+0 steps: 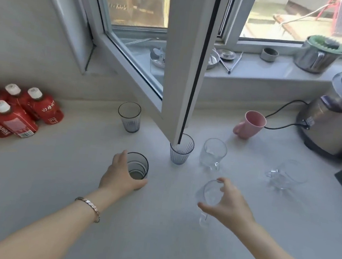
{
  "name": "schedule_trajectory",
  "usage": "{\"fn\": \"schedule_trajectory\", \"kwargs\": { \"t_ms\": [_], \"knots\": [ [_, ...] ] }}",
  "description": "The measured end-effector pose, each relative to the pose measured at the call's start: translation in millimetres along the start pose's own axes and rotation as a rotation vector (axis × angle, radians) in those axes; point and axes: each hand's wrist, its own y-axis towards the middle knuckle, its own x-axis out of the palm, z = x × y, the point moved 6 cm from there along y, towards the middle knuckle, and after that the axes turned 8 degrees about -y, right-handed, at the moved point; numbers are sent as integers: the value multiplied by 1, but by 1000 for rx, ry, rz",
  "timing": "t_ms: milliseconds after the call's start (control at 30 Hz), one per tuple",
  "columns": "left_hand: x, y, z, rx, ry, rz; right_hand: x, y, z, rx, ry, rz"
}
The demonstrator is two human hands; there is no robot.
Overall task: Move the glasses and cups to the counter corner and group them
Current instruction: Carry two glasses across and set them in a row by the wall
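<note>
Left hand [120, 173] wrapped round a dark-rimmed ribbed glass [137, 166] standing on the white counter [62, 180], fingers behind it, thumb in front; glass looks empty. Right hand [227, 200] at about 3 o'clock from that glass, thumb and fingers pinching the rim of a clear glass mug [208, 196], also empty (handle points toward the viewer). Second ribbed glass [181, 150] at 1 o'clock from the left hand, partly behind the open window sash [187, 62]. Third ribbed glass [129, 116] at 12 o'clock, near the back wall. Clear mug [213, 154] just beside the second ribbed glass, another clear mug [286, 174] well apart at 3 o'clock. Pink mug [250, 125] tilted, near the rice cooker [337, 119]. Red juice bottles [12, 112] grouped at 10 o'clock, capped. All glasses seem empty.
</note>
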Motion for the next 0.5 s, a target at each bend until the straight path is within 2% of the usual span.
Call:
{"fn": "schedule_trajectory", "kwargs": {
  "t_ms": [233, 400, 500],
  "knots": [
    [-5, -38, -2, -60, -97, 45, -15, 7, -26, -155, -57, -13],
    [-15, -99, -5, -97, -156, 111, -17, 7, -68, -415, -211, -71],
    [-19, -149, -11, -161, -204, 229, -11, -6, -98, -599, -289, -104]
  ]
}}
